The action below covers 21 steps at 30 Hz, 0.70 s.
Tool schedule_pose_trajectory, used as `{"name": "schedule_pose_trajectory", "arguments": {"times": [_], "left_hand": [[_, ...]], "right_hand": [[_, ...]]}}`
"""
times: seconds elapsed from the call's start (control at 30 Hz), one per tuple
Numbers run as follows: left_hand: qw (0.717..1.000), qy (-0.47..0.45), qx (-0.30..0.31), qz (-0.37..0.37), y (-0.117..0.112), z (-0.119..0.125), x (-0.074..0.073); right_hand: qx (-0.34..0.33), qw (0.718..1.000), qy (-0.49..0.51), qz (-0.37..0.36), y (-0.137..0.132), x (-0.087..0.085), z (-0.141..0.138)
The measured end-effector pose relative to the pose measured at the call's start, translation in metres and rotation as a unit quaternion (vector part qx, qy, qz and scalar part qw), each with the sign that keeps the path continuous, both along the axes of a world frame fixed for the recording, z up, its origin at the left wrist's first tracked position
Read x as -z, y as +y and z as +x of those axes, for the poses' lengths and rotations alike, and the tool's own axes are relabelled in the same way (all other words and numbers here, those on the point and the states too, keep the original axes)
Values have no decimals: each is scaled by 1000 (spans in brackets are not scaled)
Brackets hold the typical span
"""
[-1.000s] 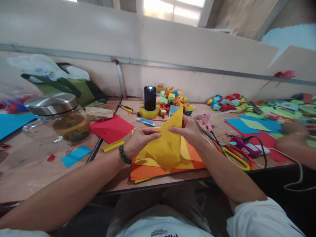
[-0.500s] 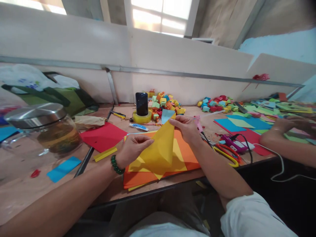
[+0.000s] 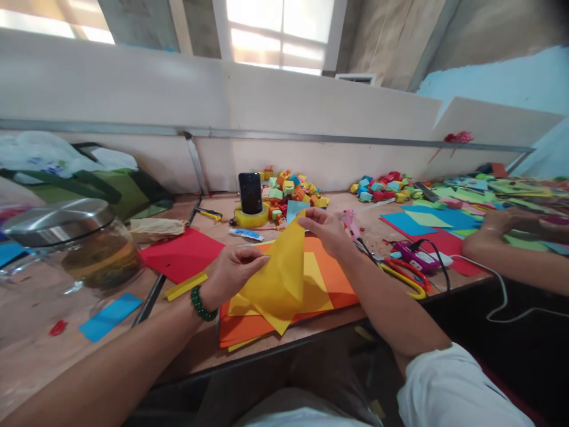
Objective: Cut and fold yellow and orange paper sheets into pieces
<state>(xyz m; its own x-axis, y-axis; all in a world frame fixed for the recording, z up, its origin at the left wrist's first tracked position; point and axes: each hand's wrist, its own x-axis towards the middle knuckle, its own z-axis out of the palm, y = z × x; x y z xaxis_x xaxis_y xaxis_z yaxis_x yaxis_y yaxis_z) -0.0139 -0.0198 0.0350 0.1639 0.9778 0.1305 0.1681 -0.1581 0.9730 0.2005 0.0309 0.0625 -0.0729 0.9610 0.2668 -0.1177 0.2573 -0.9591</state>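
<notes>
A sheet of yellow paper (image 3: 282,270) is held up on a slant in front of me, its sides bent. My left hand (image 3: 235,267), with a green bead bracelet at the wrist, pinches its left edge between thumb and fingers. At its upper corner, my right hand (image 3: 324,230) grips the paper the same way. Beneath lies another yellow sheet (image 3: 317,290) on a stack of orange paper (image 3: 340,281) at the table's front edge. The held sheet hides part of the stack.
Left stand a glass jar (image 3: 98,252) and a red sheet (image 3: 182,255). Behind are a phone (image 3: 250,193) on a tape roll (image 3: 251,218) and a pile of folded paper pieces (image 3: 288,190). Right lie scissors (image 3: 402,280) and a purple device (image 3: 413,256), near another person's arm (image 3: 511,255).
The view has shifted slightly. Both hands still hold the yellow sheet, whose lower corner now hangs a little lower over the stack.
</notes>
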Motion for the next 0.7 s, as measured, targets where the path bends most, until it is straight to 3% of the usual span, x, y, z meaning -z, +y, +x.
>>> {"name": "schedule_pose_trajectory", "arguments": {"times": [0.27,0.47,0.6,0.7], "left_hand": [[999,-14,6,-48,-1,2,-5],[995,-6,28,-100,0,-1,-6],[990,17,33,-133,5,-4,-3],[988,61,71,-122,9,-7,-3]], "right_hand": [[9,996,87,-3,-2,3,-5],[35,996,78,-6,13,10,5],[93,993,62,47,26,9,18],[94,987,13,127,15,1,17]]}}
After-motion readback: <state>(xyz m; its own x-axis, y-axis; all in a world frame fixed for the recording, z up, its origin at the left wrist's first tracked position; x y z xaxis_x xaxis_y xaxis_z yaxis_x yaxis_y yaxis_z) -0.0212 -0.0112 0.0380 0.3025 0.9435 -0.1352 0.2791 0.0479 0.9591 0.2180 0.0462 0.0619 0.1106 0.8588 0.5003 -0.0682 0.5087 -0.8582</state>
